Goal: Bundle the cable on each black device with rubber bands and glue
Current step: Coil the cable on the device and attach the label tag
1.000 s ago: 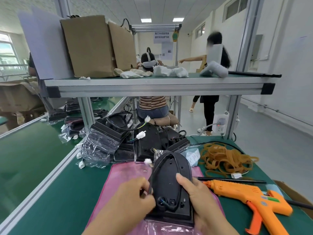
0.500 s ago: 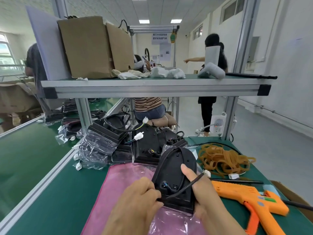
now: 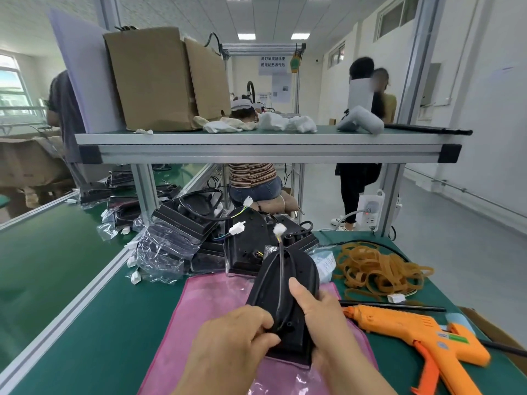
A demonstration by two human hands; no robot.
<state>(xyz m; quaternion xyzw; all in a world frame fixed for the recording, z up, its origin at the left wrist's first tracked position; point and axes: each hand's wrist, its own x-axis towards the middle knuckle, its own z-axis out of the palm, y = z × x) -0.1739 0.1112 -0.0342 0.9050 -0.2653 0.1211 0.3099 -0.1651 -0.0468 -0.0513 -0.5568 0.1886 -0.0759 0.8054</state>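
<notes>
Evidently for cable routing, the black device (image 3: 302,269) is propped tilted over the pink bag (image 3: 211,303). The right hand (image 3: 328,320) grips its 3 o'clock edge, thumb on top, to steady it. The left hand (image 3: 231,337) pinches the cable (image 3: 281,266) at 6 o'clock, probably tensioning it toward the white connector (image 3: 279,230) at 12. Rubber bands (image 3: 379,269) lie at 2 o'clock and the glue gun (image 3: 413,329) at 4, both handy.

Centre: the left hand (image 3: 236,337) is pinching the cable (image 3: 281,269) at the near end of the black device (image 3: 288,280), and the right hand (image 3: 322,317) is gripping the device's right edge, thumb lying on top. Both are hovering over a pink bag (image 3: 211,303) on the green worktop (image 3: 114,323). From the device, rubber bands (image 3: 376,270) are lying at 2 o'clock, an orange glue gun (image 3: 413,332) at 4 o'clock, and bagged devices (image 3: 199,232) at 11 o'clock.
</notes>
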